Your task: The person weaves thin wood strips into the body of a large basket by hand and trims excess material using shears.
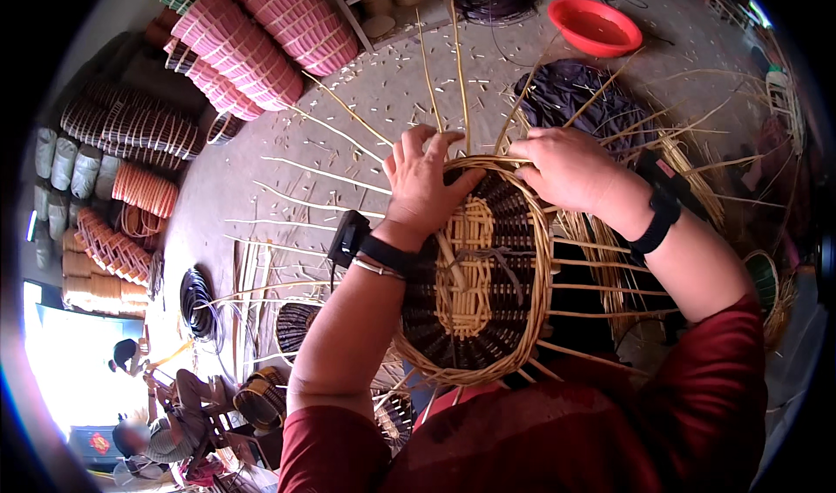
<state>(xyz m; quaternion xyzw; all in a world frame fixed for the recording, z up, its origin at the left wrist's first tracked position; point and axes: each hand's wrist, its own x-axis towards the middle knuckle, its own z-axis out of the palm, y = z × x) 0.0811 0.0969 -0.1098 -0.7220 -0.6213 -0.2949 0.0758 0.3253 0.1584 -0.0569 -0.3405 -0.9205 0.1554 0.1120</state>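
An oval wicker basket [540, 297] rests against my lap, its inside facing up. Its walls are dark woven strands, its base has a pale woven panel, and its rim is of twisted tan rods. Long willow rods [460, 66] fan outward all around it. My left hand [427, 179] closes on the far left rim, thumb on the inner side and fingers outside among the rods. On the far right rim, my right hand [566, 166] has its fingers curled in and pressed together; the fingertips are partly hidden. A short wooden stick [451, 262] lies inside the basket.
Pink woven baskets [235, 49] stand stacked at the far left. A red basin [595, 27], dark cloth [575, 97] and bundled rods [697, 175] lie beyond my right hand. Black coil [198, 301] lies at left. Another person [170, 441] sits at lower left. Cut scraps litter the floor.
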